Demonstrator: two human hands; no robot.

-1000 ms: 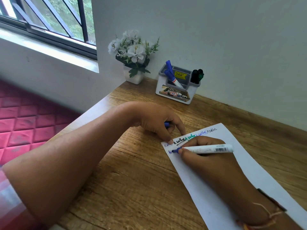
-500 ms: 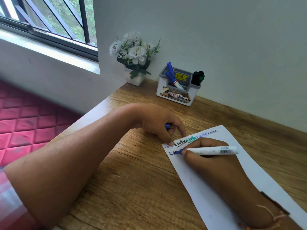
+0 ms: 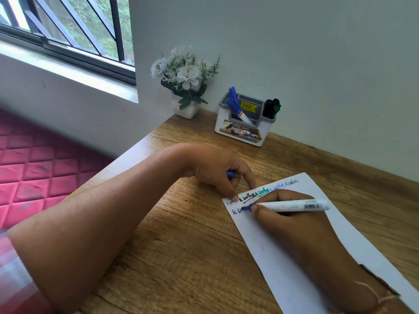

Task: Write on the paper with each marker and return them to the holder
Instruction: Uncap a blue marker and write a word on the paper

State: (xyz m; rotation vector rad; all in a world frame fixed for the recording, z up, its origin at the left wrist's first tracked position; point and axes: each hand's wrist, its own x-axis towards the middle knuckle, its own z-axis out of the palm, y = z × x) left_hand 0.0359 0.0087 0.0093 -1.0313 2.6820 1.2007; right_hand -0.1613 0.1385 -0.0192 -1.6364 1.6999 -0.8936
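2 hands: R fingers (image 3: 257, 208) clamp marker (image 3: 292, 205) on paper (image 3: 283, 264); L fingers (image 3: 234, 197) grip blue cap (image 3: 229, 174)

A white pot of white flowers (image 3: 184, 87) is set at the far corner of the wooden worktop (image 3: 181, 257). Left of the pot, a barred window (image 3: 68, 30) and a quilted red mattress (image 3: 34, 173) are seen.

White paper (image 3: 294, 268), blue-tipped white marker (image 3: 292, 205), wood-grain brown desk (image 3: 181, 257).
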